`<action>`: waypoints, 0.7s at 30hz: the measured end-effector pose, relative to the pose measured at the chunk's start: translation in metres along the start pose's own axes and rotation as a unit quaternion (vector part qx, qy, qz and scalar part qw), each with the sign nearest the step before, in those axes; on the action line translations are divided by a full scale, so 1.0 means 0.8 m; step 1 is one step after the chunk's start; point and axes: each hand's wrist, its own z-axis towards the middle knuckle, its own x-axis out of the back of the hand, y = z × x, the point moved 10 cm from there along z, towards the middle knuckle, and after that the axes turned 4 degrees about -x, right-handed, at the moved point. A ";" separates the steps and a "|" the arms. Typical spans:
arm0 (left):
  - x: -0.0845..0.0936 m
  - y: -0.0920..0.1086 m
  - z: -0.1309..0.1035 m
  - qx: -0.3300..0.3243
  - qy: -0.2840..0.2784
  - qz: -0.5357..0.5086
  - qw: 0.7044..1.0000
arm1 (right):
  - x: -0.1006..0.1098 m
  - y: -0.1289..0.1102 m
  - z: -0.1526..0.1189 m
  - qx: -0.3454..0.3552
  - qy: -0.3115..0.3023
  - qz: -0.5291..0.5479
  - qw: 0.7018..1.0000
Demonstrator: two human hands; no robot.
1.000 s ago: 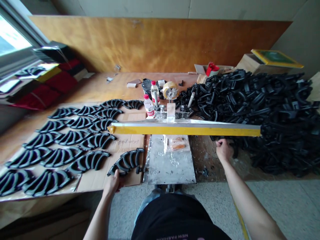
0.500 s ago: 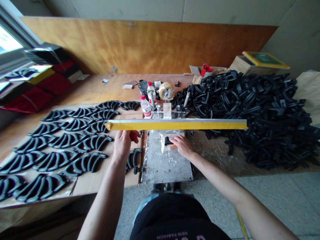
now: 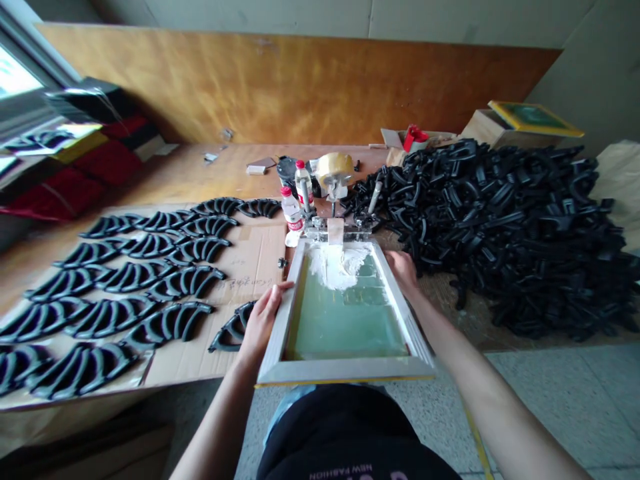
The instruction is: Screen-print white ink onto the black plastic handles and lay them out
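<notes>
- At the tabletop's (image 3: 190, 181) near edge: left hand (image 3: 263, 319), right hand (image 3: 403, 270) flanking the framed screen (image 3: 345, 328), grips unclear!
- Toward left edge: black parts (image 3: 192, 325) rowed.
- Toward right edge: heap (image 3: 500, 220) unsorted.

Black shirt (image 3: 345, 433) reads "NEW FASHION" upside down; handwriting (image 3: 250, 285) on cardboard (image 3: 263, 250) is illegible.

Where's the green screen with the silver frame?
In the head view, the silver-framed green screen is in the lower middle, between the left hand and the right hand, with the pile of black parts to its right.
</notes>
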 end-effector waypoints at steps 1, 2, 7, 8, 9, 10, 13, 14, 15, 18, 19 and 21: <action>-0.003 -0.021 -0.003 0.010 -0.007 0.003 1.000 | 0.014 0.003 0.009 -0.011 0.032 0.005 0.999; -0.008 -0.043 -0.004 0.022 -0.014 -0.002 1.000 | 0.025 -0.007 0.018 -0.002 0.065 0.014 0.998; -0.027 -0.118 0.007 0.063 -0.031 0.014 0.997 | 0.007 -0.158 0.042 0.199 0.071 -0.012 0.977; -0.027 -0.123 0.009 0.065 -0.031 0.024 0.997 | -0.012 -0.181 0.044 0.218 0.033 -0.037 0.975; -0.027 -0.127 0.011 0.068 -0.032 0.032 0.997 | -0.032 -0.197 0.045 0.224 -0.007 -0.060 0.973; -0.027 -0.128 0.011 0.071 -0.035 0.036 0.996 | -0.049 -0.205 0.042 0.225 -0.045 -0.080 0.970; -0.025 -0.128 0.010 0.078 -0.036 0.039 0.996 | -0.074 -0.206 0.015 0.245 -0.108 -0.105 0.958; -0.025 -0.126 0.010 0.077 -0.034 0.040 0.996 | -0.074 -0.205 0.000 0.273 -0.121 -0.102 0.949; -0.025 -0.124 0.009 0.074 -0.033 0.039 0.996 | -0.070 -0.204 -0.017 0.311 -0.136 -0.097 0.936; -0.027 -0.120 0.007 0.070 -0.031 0.031 0.997 | -0.053 -0.203 -0.061 0.415 -0.198 -0.065 0.886; -0.027 -0.119 0.007 0.070 -0.030 0.028 0.997 | -0.049 -0.203 -0.067 0.429 -0.217 -0.055 0.875; -0.027 -0.116 0.007 0.065 -0.028 0.022 0.997 | -0.043 -0.202 -0.064 0.422 -0.223 -0.042 0.878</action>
